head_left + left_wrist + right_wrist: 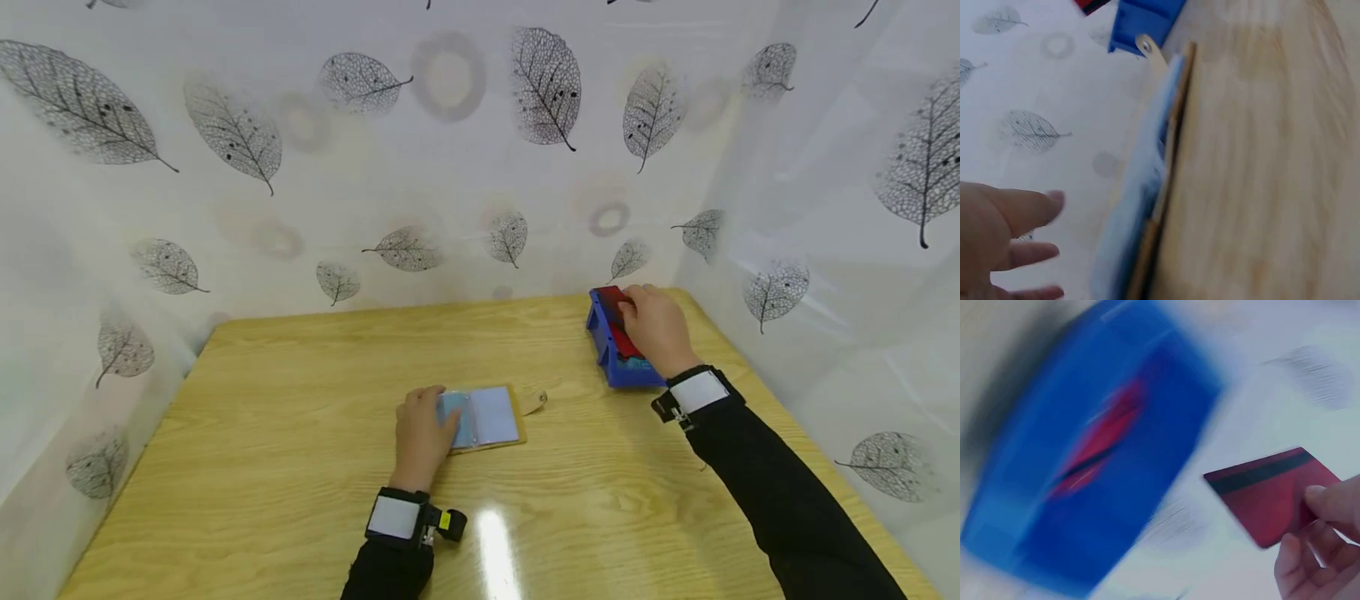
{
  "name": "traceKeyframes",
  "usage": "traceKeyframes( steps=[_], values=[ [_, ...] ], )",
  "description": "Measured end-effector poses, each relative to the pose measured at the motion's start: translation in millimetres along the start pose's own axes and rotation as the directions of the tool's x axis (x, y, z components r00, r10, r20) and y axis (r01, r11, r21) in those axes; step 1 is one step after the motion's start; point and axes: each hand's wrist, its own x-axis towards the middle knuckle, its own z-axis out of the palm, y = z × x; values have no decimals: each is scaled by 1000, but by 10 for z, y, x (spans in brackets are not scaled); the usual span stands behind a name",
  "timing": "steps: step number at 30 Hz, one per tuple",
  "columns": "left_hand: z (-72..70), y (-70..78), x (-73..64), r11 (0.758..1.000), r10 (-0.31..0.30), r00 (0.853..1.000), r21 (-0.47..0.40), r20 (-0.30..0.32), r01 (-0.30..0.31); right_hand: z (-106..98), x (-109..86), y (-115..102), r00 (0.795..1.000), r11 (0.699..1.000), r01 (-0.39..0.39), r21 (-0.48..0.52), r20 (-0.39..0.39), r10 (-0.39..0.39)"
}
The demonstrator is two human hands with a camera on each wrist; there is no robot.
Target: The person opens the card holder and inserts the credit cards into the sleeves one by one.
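Note:
My right hand (662, 329) pinches a red card (1263, 503) with a dark stripe between thumb and fingers, seen best in the right wrist view. Beside and below it stands a blue plastic box (634, 375), with red cards (1102, 447) blurred inside. A small card holder (497, 415) lies open on the table, showing clear sleeves and a tan cover edge. Over its left side is my left hand (422, 429), fingers extended. The left wrist view shows that hand (1016, 234) apart from the holder, pinching nothing.
The holder's strap with a metal snap (538, 402) sticks out to its right. The wooden table (285, 400) meets a leaf-patterned white sheet (450, 167) at the back and sides. The blue box is near the table's far right corner.

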Motion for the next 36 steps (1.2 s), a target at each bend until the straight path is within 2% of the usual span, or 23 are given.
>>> traceKeyframes(
  steps=[1,2,3,5,7,9,12,13,16,18,19,21,23,25,26,27,29,32,36],
  values=[
    [-5,36,10,998,30,1000,-60,-3,-30,-15,-25,-154,1000,995,2,103,6,-2],
    [-18,82,18,989,60,998,-136,-1,-60,-16,-51,-311,1000,976,-8,220,31,1],
    [-34,134,30,974,86,996,-213,5,-83,-7,-81,-466,997,940,-29,341,72,5],
    [-78,246,49,931,115,993,-351,21,-100,30,-155,-747,982,842,-110,528,188,10],
    [-128,353,60,884,120,992,-459,34,-91,85,-229,-981,954,734,-193,651,299,-15],
    [-181,440,53,846,100,994,-530,40,-63,146,-304,-1155,929,652,-248,716,368,-50],
    [-240,507,24,800,57,998,-599,34,-25,225,-390,-1318,909,574,-284,767,406,-92],
    [-257,517,14,792,43,999,-611,29,-17,243,-410,-1351,908,558,-287,778,407,-100],
    [-312,526,-4,782,13,1000,-623,10,-4,278,-443,-1412,908,545,-286,788,405,-110],
    [-335,492,0,795,10,1000,-606,-1,-8,308,-443,-1417,902,563,-282,777,415,-122],
    [-341,459,8,809,5,1000,-588,-7,-8,330,-443,-1406,898,601,-270,752,422,-126],
    [-334,357,28,843,-12,1000,-537,-15,2,399,-445,-1363,882,708,-235,666,453,-133],
    [-296,216,47,883,-43,999,-469,-18,30,495,-463,-1299,850,818,-199,540,511,-131],
    [-247,76,62,917,-92,996,-391,-15,79,611,-496,-1230,806,902,-160,401,580,-115],
    [-218,16,64,928,-113,994,-358,-7,103,670,-514,-1196,783,925,-143,352,611,-111],
    [-192,-34,66,936,-133,991,-328,4,127,726,-532,-1168,763,940,-131,314,638,-107],
    [-142,-103,67,944,-163,986,-285,30,164,819,-565,-1120,737,960,-99,261,668,-106],
    [-76,-147,66,949,-180,981,-251,68,191,892,-597,-1086,735,971,-66,229,669,-108],
    [-20,-151,62,952,-186,979,-231,79,200,904,-609,-1090,732,972,-59,227,672,-112]
  ],
)
